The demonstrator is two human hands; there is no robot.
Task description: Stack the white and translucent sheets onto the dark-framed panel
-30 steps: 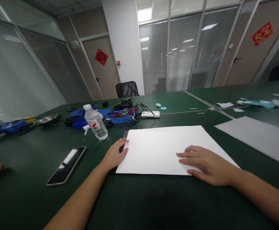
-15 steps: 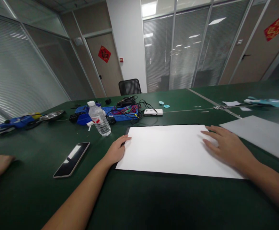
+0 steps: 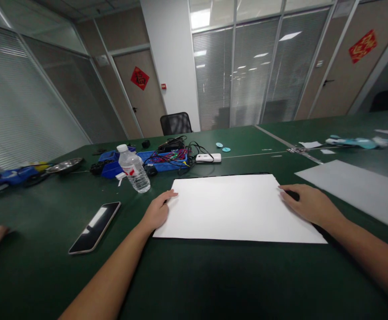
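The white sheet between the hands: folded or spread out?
Spread out: the white sheet lies flat with no visible crease, the left hand and right hand at its opposite side edges.

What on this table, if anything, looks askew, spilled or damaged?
The black cables stand out: they lie in a loose tangle over the blue tray and spill past its right side rather than sitting inside. The white sheet between the left hand and right hand shows no visible tear.
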